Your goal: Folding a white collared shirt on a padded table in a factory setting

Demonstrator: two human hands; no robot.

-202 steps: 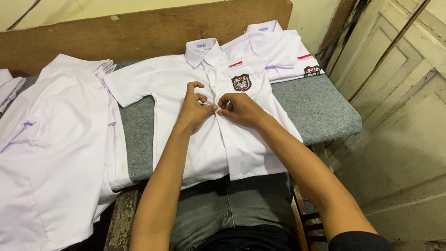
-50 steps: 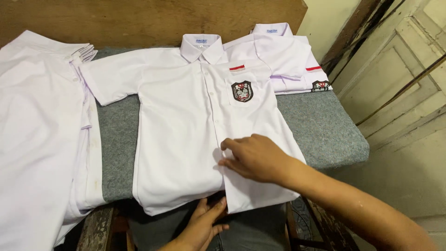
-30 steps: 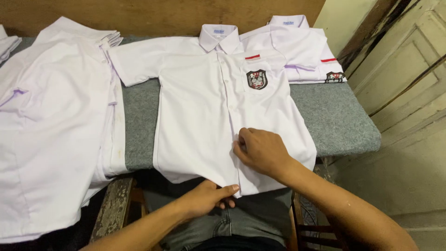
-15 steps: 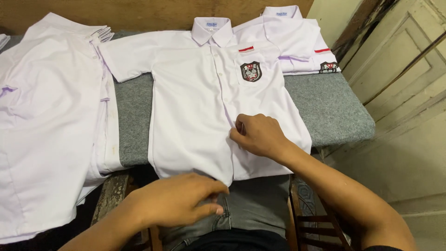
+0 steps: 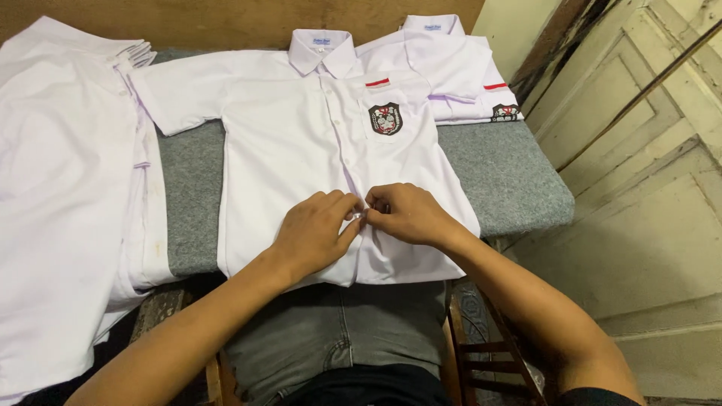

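A white short-sleeved shirt (image 5: 293, 143) with a dark chest badge lies face up on the grey padded table (image 5: 496, 173), its collar toward the wall. My left hand (image 5: 312, 229) and my right hand (image 5: 402, 214) meet at the shirt's front placket near the lower hem. Both pinch the fabric there, fingertips touching at a button spot. The hem hangs slightly over the table's near edge above my lap.
A stack of white shirts (image 5: 60, 173) covers the table's left side and droops over the edge. A folded white shirt (image 5: 459, 75) with a red stripe lies at the back right. A panelled wooden door (image 5: 647, 188) stands to the right, a wooden board (image 5: 226, 19) behind.
My left hand has come up from below the table edge onto the shirt and joined my right hand at the placket. My right hand stayed on the lower front.
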